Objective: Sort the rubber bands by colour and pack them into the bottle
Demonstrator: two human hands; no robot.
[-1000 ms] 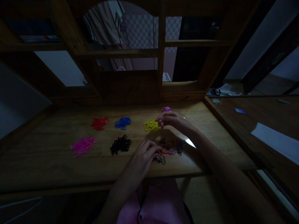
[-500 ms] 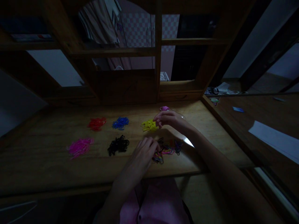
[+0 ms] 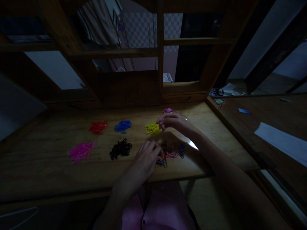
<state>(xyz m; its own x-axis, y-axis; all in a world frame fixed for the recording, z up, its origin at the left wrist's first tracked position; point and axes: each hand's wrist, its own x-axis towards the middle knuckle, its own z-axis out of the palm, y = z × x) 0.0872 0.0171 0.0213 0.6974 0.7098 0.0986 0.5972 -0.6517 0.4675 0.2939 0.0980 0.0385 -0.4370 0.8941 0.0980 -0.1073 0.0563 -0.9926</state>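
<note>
My left hand (image 3: 148,156) rests on the near edge of a mixed-colour heap of small elastic bands (image 3: 174,150), fingers curled and pinching among them. My right hand (image 3: 171,121) hovers at the right side of a yellow pile of bands (image 3: 151,128), fingertips pinched together; what they hold is too small to make out. Sorted piles lie on the wooden desk (image 3: 59,166): red (image 3: 98,126), blue (image 3: 122,126), pink (image 3: 81,150) and black (image 3: 120,149).
A small pink-lidded container (image 3: 168,111) stands behind my right hand. Wooden shelving (image 3: 134,86) rises at the back of the desk. A side surface on the right carries papers (image 3: 226,89) and a blue card (image 3: 243,111). The scene is dim.
My left hand has slid slightly up and left along the mixed heap. My right hand stays by the yellow pile. The camera has shifted a little.
</note>
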